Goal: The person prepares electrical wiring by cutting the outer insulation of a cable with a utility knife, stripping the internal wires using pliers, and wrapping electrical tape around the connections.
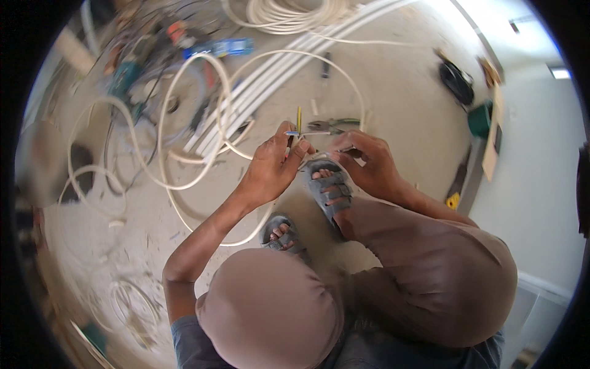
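Observation:
My left hand point(273, 160) is closed around the end of a white cable, thumb and fingers pinching it. Separate wires fan out there: a yellow-green wire point(299, 118) points away from me, and a blue wire point(292, 133) and a pale one lie crosswise. Just to the right, my right hand point(369, 161) is closed with its fingertips together; a small thin piece shows between them, too blurred to name. Beyond the hands, pliers with green handles point(335, 125) lie on the floor. Loops of white cable point(165, 132) spread out to the left.
White conduit pipes point(265, 79) run diagonally behind the hands. A large cable coil point(289, 13) lies at the back. A green power tool point(126, 77) and a blue bottle point(230, 47) sit back left. A screwdriver point(326, 65) is farther off. My sandalled feet point(330, 187) are below the hands.

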A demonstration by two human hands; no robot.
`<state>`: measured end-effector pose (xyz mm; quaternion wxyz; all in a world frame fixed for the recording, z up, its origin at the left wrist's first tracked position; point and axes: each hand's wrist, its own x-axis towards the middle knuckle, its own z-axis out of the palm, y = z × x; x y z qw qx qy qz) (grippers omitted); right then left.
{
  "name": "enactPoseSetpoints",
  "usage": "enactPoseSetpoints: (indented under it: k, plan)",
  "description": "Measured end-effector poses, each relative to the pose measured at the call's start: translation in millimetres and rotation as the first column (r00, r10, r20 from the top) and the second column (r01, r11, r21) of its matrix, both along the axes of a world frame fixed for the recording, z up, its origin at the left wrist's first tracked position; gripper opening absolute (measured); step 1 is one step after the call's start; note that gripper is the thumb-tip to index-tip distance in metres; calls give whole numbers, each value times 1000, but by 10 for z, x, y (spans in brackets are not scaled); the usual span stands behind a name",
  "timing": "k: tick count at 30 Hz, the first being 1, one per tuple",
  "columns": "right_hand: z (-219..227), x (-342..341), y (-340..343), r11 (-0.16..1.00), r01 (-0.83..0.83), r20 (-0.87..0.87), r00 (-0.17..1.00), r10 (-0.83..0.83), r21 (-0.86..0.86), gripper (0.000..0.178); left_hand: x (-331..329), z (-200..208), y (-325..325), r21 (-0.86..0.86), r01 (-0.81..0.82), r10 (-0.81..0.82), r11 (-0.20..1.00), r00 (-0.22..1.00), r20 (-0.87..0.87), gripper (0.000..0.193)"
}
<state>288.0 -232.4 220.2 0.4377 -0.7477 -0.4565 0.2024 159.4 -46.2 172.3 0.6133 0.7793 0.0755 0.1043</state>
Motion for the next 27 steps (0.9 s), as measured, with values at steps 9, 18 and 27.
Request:
enactPoseSetpoints:
  k: [9,18,27]
  plan:
    - [369,29,-495,972,225,-52,974,-222,61,8,456,198,-413,-263,167,-204,950,972,-119,37]
    - [644,580,97,994,103,-229,969,-93,34,18,571,201,-98,-668,-23,56,744,998,28,33]
    - [888,219,792,882,-321,815,364,451,-345,27,334,108,36,-758,-68,161,649,986,49,18]
